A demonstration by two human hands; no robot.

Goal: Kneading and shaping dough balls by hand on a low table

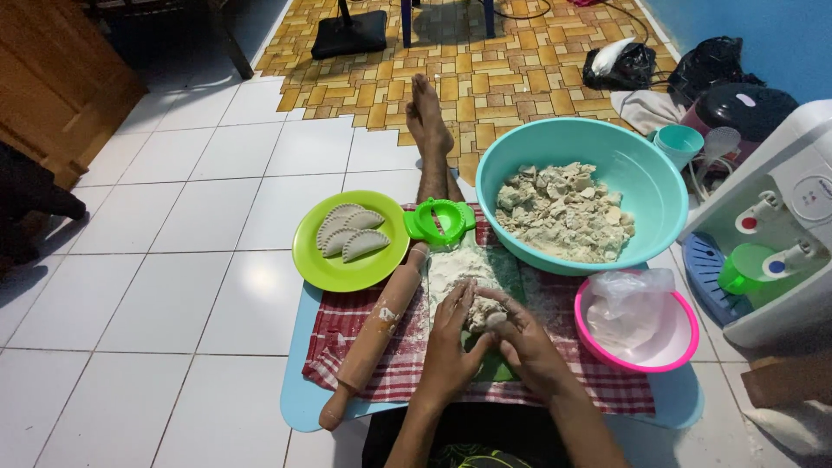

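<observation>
Looking from the left, I see the round lime-green plastic plate (351, 260) on the white tiled floor (173, 286), carrying three folded half-moon pastries (351, 232) laid side by side so they do not stick together. Just right of it the long wooden rolling pin (374, 334) lies slantwise across the red-and-white checked cloth (407, 355), dusted with flour and parked within easy reach of my left hand (451, 342). Above its upper end sits the small green hinged plastic pastry press (440, 222), lying open between plate and bowl.

In the middle, both hands are cupped closely around a small pale lump of dough (479, 314), the right hand (524, 342) pressing from the far side, over a green mat (498, 368) spread with a patch of white flour (459, 264) that keeps the dough from clinging.

Further right stands the large turquoise plastic bowl (641, 165) heaped with crumbly pale filling (563, 212), close enough to scoop from. Below it the pink-rimmed bowl (685, 347) holds a crumpled clear plastic bag (628, 308). A white water dispenser (780, 225) stands at the right edge.
</observation>
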